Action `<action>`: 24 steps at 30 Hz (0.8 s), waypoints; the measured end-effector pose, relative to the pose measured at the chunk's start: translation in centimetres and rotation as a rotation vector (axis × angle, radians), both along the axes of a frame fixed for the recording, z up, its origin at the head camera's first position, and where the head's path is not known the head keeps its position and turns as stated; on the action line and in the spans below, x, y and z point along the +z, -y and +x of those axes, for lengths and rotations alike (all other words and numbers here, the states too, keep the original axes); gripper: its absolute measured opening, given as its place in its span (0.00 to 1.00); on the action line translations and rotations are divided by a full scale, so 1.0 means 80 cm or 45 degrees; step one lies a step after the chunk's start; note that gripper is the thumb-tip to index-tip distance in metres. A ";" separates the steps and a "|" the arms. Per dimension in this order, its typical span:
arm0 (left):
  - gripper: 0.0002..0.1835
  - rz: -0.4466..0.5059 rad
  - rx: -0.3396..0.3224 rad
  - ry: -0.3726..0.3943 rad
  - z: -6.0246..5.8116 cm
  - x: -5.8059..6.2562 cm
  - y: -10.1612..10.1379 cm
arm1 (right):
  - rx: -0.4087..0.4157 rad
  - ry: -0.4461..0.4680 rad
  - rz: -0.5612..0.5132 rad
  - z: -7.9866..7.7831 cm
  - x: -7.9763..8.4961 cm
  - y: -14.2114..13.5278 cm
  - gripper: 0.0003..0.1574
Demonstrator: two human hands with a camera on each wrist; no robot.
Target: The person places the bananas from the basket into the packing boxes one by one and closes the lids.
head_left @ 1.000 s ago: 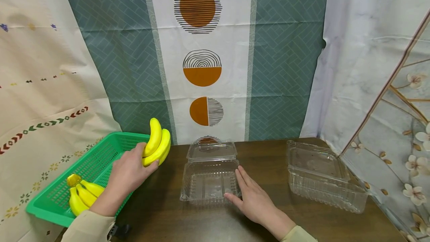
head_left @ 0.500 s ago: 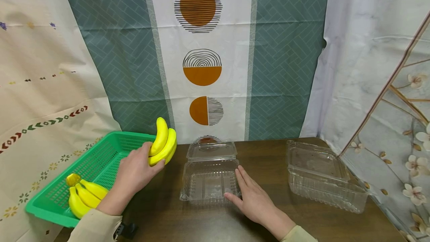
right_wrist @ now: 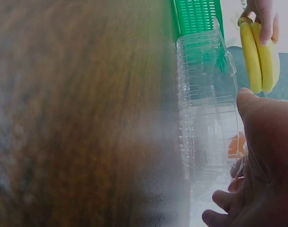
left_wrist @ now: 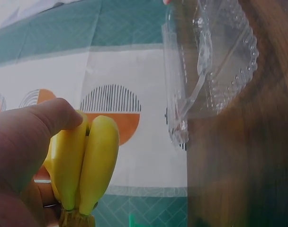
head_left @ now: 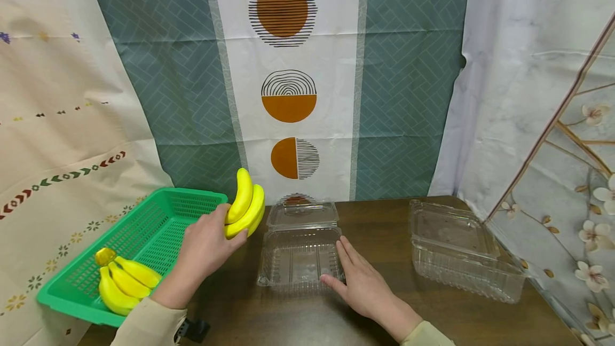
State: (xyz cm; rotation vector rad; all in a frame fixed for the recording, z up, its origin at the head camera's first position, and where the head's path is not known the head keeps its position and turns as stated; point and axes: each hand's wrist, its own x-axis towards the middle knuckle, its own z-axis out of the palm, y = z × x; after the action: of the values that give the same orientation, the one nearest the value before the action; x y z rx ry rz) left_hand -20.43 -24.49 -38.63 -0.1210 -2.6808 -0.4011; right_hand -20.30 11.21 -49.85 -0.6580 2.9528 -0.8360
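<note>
My left hand (head_left: 206,242) grips a bunch of yellow bananas (head_left: 249,210) in the air, between the green basket and the clear plastic clamshell box (head_left: 302,263). In the left wrist view the thumb presses along one banana (left_wrist: 100,161), and the brown stem end points down. The box stands with its lid (head_left: 304,214) folded back behind it. Against the box's right side rests my right hand (head_left: 367,284), its fingers straight and its thumb at the front rim. The right wrist view shows that hand beside the clear wall (right_wrist: 210,99).
The green basket (head_left: 62,303) at the left has another banana bunch (head_left: 122,282) in it. On the right stands a second clear clamshell box (head_left: 468,274) with its lid raised at the back. Patterned cloths hang behind and beside the brown table (head_left: 269,319).
My left hand has carried the banana bunch to the right, away from the basket and closer to the middle box. The right hand has stayed at the box's side.
</note>
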 end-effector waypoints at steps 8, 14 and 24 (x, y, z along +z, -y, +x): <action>0.32 -0.013 -0.021 -0.002 0.000 -0.007 -0.012 | -0.003 0.015 0.014 0.000 0.001 0.000 0.62; 0.33 -0.012 -0.033 -0.014 0.000 -0.012 -0.024 | -0.004 0.015 0.016 -0.001 0.002 0.000 0.62; 0.33 0.040 -0.060 0.027 0.000 -0.021 -0.041 | -0.010 0.015 0.022 -0.001 0.001 0.000 0.62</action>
State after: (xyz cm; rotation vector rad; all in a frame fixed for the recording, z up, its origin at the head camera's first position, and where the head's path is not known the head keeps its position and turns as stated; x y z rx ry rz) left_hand -20.39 -21.23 -40.28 -0.1716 -2.6955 -0.4612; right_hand -20.37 11.22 -49.76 -0.6388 2.9503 -0.8114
